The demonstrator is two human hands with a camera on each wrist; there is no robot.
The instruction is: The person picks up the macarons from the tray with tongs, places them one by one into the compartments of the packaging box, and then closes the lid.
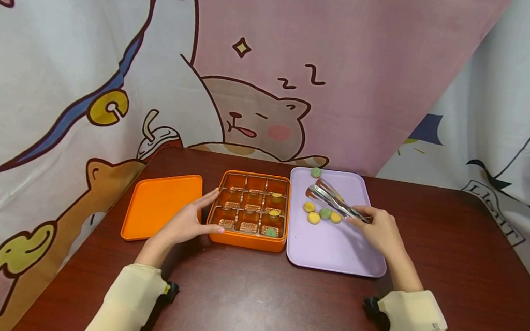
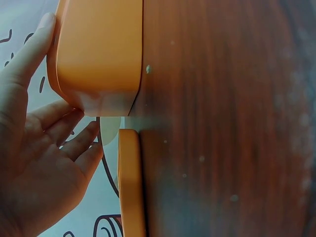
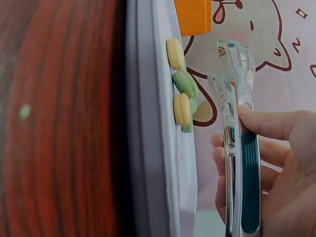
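Observation:
My right hand (image 1: 381,232) grips metal tongs (image 3: 242,143) with dark green handle grips, held above the lilac tray (image 1: 333,251). The tongs' tips are apart, and I see nothing between them. Below lie small macarons: a yellow macaron (image 1: 314,218), a green macaron (image 1: 325,213) and others close by. My left hand (image 1: 185,224) rests at the left side of an orange box (image 1: 247,241), its fingers extended and the thumb along the front corner. A clear divided insert fills the box. Its right column holds two yellow macarons (image 1: 274,213) and one green macaron (image 1: 271,232).
An orange lid (image 1: 164,204) lies on the dark wooden table (image 1: 254,300), left of the box. Another green macaron (image 1: 316,172) sits by the tray's far edge. The box stands right against the tray's left side. A printed curtain (image 1: 348,63) hangs behind the table.

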